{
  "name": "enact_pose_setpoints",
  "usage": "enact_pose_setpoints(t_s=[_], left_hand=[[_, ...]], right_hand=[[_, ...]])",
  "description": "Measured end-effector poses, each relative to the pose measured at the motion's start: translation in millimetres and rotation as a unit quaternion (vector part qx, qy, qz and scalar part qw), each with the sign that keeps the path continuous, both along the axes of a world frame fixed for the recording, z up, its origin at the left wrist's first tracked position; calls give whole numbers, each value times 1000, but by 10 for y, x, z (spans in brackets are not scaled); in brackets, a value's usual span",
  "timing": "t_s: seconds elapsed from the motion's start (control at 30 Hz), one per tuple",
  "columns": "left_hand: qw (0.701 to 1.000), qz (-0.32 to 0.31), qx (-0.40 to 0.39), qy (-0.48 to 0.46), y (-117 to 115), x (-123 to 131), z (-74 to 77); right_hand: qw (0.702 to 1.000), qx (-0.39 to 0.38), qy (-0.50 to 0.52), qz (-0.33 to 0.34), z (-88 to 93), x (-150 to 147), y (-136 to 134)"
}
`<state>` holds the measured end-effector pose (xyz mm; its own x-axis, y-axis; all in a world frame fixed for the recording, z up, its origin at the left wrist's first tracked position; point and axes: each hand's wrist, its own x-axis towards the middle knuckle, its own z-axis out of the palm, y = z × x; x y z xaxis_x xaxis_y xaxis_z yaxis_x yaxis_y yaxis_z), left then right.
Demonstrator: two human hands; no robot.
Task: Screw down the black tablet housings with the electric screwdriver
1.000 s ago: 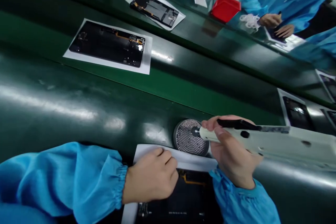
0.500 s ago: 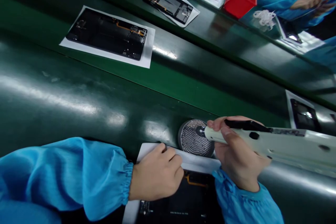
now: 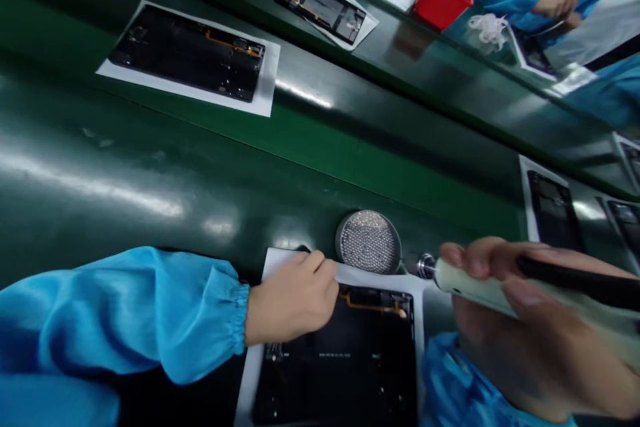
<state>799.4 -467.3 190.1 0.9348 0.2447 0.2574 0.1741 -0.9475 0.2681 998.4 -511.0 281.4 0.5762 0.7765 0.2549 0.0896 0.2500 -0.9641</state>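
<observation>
Near the bottom edge, a black tablet [image 3: 350,360] with its back open lies on a white sheet [image 3: 280,260] on the green surface [image 3: 150,167]. The left hand [image 3: 293,300] rests on the top left corner of the tablet. Its fingers are curled and press down there, with the fingertips [image 3: 325,267] on the sheet. It grips nothing.

The right hand [image 3: 530,327] is wrapped around a pale screwdriver [image 3: 480,287]. The metal tip of the tool points left and hangs just above the top right corner of the sheet. It is near a round metal dish [image 3: 369,242] full of tiny screws. The dish sits on the surface, just past the top edge of the sheet.

Both arms wear blue sleeves [image 3: 125,320].

Farther away, a second tablet [image 3: 187,53] lies on its own sheet. A third tablet [image 3: 323,7] lies past it. More tablets [image 3: 553,203] sit at the right edge. A red box [image 3: 443,0] stands at the top. Beside it, another person's hand [image 3: 553,5] in a blue sleeve is at work.
</observation>
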Motion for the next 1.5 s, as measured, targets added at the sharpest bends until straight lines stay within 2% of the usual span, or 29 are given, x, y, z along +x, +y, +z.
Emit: enact_pose_setpoints(t_s=[0.1,0.27,0.37,0.5,0.63,0.9,1.5], left_hand=[[1000,6,-17,-13,32,14,-3],[999,-19,-27,-40,31,128,-58],[998,-27,-30,-41,31,156,-99],[998,-29,-35,-49,43,142,-131],[996,-35,-48,-70,59,129,-154],[987,-27,-3,-157,1,149,-169],[990,-8,-43,-132,-48,145,-135]], right_hand=[[999,-28,-3,24,7,-51,-241],[994,-59,-33,84,-160,-144,-419],[993,-30,-32,108,-246,-189,-408],[990,-34,-31,132,-307,-215,-385],[989,-40,-32,138,-324,-230,-390],[987,-30,-34,157,-335,-251,-408],[987,-64,-42,142,-363,-284,-338]])
